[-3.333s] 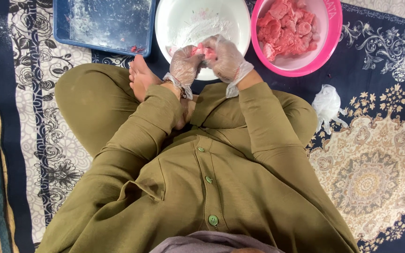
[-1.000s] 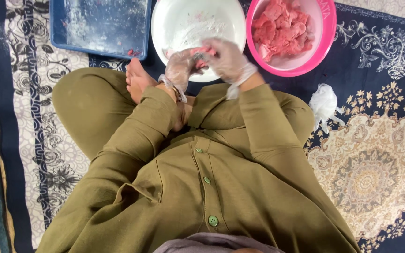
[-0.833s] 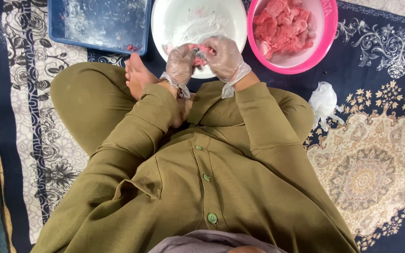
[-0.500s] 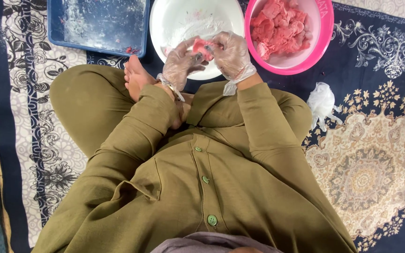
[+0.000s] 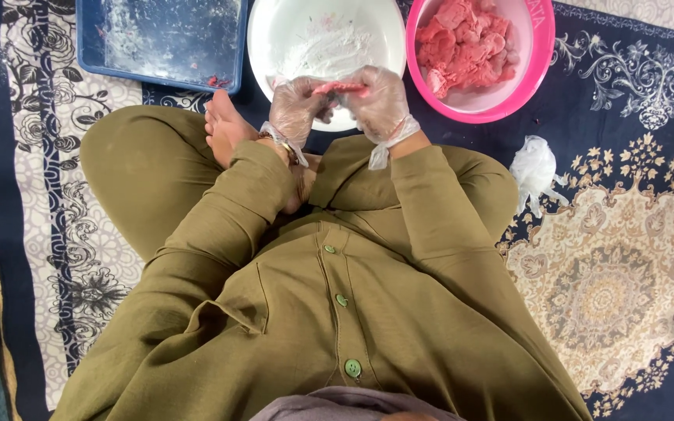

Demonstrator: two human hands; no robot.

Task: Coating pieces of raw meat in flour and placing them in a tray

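Observation:
I sit cross-legged on a carpet in olive-green clothes. Both hands wear clear plastic gloves. My left hand [image 5: 298, 109] and my right hand [image 5: 380, 101] together hold a thin pink piece of raw meat [image 5: 338, 87] stretched between the fingers, just over the near rim of a white bowl [image 5: 274, 31] with white flour in it. A pink bowl [image 5: 536, 58] heaped with more raw meat pieces [image 5: 466, 43] stands to the right of the white one.
A blue rectangular tray [image 5: 87, 39] dusted with flour lies at the upper left, with a scrap of meat in its near corner. A crumpled clear plastic glove [image 5: 536, 168] lies on the patterned carpet [image 5: 610, 281] at right. My bare foot [image 5: 224, 129] rests by the tray.
The hands have kept working the meat piece over the white bowl, turning and flattening it between the fingers. The bowls and tray have stayed in place.

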